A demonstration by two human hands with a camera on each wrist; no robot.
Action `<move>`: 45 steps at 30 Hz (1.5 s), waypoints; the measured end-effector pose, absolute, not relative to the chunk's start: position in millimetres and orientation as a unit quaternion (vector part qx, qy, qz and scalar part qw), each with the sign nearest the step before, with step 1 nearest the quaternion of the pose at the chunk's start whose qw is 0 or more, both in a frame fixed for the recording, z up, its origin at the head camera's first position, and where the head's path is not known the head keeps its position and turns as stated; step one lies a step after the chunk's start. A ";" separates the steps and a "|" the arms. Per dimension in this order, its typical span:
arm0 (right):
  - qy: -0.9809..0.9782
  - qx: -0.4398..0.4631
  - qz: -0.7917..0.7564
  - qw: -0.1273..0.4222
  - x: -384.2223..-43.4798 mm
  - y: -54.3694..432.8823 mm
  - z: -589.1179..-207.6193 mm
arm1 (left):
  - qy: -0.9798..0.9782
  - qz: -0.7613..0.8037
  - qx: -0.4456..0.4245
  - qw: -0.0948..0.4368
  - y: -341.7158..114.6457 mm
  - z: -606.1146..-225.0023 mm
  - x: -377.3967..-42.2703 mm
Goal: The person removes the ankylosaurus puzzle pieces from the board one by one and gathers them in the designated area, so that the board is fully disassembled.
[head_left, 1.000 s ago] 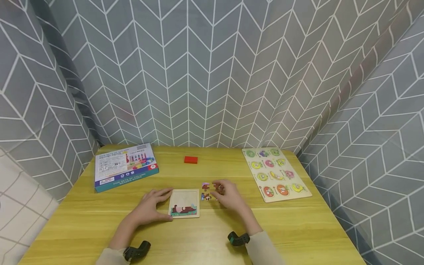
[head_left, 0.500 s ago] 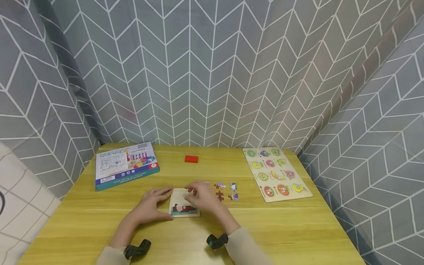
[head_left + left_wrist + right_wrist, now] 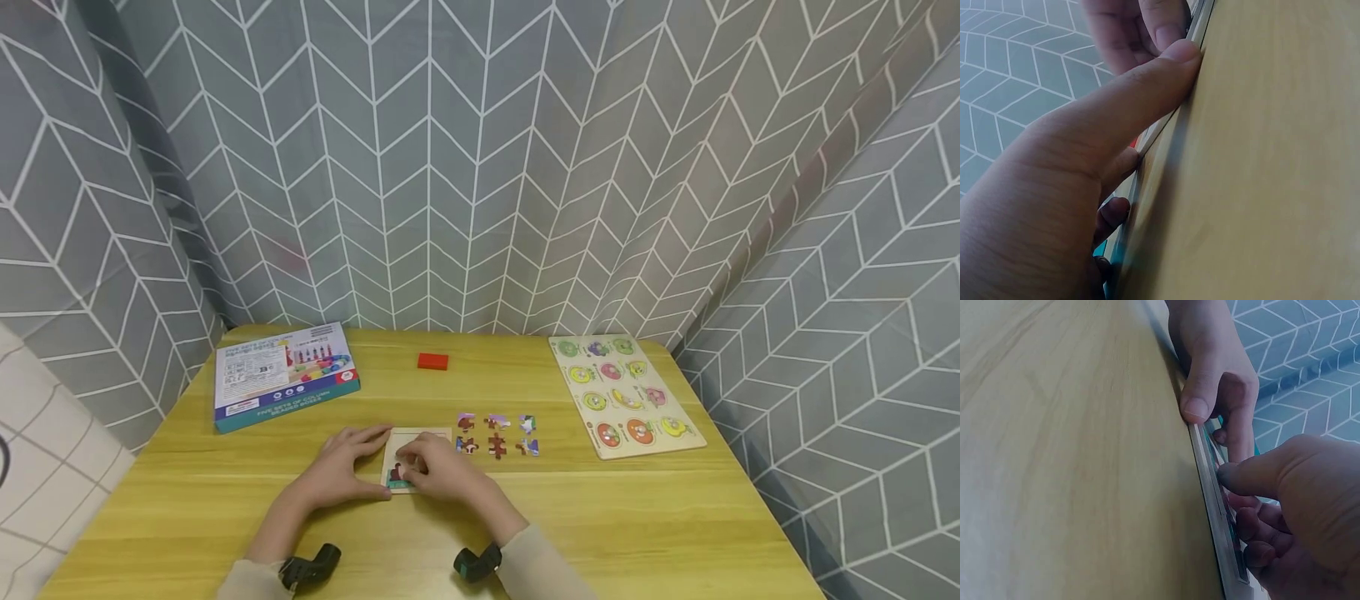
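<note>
A small square wooden puzzle tray (image 3: 411, 431) lies on the table. Along its bottom, a strip of picture in brown and teal shows beside my right hand (image 3: 442, 468). Its thumb and fingers pinch a puzzle piece, mostly hidden, low over the tray's left part. My left hand (image 3: 337, 471) grips the tray at its left side, index finger at the far corner and thumb at the near corner. In the left wrist view the left thumb (image 3: 1147, 78) presses on the tray's edge. Several loose puzzle pieces (image 3: 497, 446) lie in two rows right of the tray.
A flat box (image 3: 285, 375) with printed lettering stands at the table's back left. Behind the tray lies a red block (image 3: 432, 361). A fruit peg board (image 3: 626, 396) lies at the right. A grey patterned curtain (image 3: 465, 167) hangs along the table's back.
My right hand picked a brown piece from among the loose ones, carried it left over the tray, then moved lower and further left. My left hand has stayed at the tray.
</note>
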State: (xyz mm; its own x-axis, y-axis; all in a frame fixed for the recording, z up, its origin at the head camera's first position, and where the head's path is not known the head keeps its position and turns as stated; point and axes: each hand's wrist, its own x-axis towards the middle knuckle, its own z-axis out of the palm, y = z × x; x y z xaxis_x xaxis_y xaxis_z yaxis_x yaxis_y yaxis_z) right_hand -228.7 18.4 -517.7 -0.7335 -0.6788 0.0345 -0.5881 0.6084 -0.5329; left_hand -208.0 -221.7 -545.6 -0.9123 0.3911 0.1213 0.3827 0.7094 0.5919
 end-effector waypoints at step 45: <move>0.862 -0.371 -0.320 0.135 -232.2 22.6 -522.0 | 0.925 0.314 0.215 -0.006 -220.7 -546.8 -208.1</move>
